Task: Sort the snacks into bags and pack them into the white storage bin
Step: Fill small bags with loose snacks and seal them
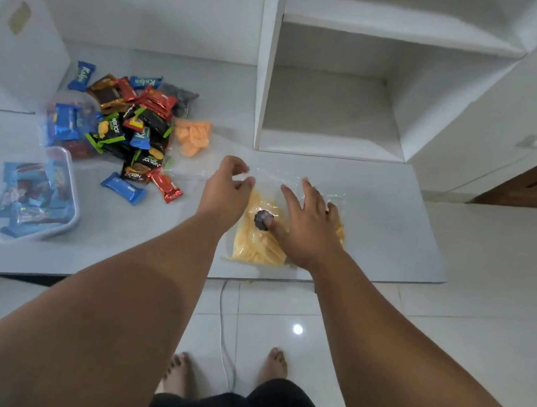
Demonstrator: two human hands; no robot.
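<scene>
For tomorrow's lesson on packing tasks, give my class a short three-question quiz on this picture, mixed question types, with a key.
1. True or false: the right hand lies flat, fingers spread, on the clear bag of yellow chips.
2. Where is the pile of wrapped snacks? A) inside the shelves B) on the counter, left of the chip bag C) on the floor
3. Fill in: the small bag beside that pile holds ____ snacks.
Key: 1 true; 2 B; 3 orange.
</scene>
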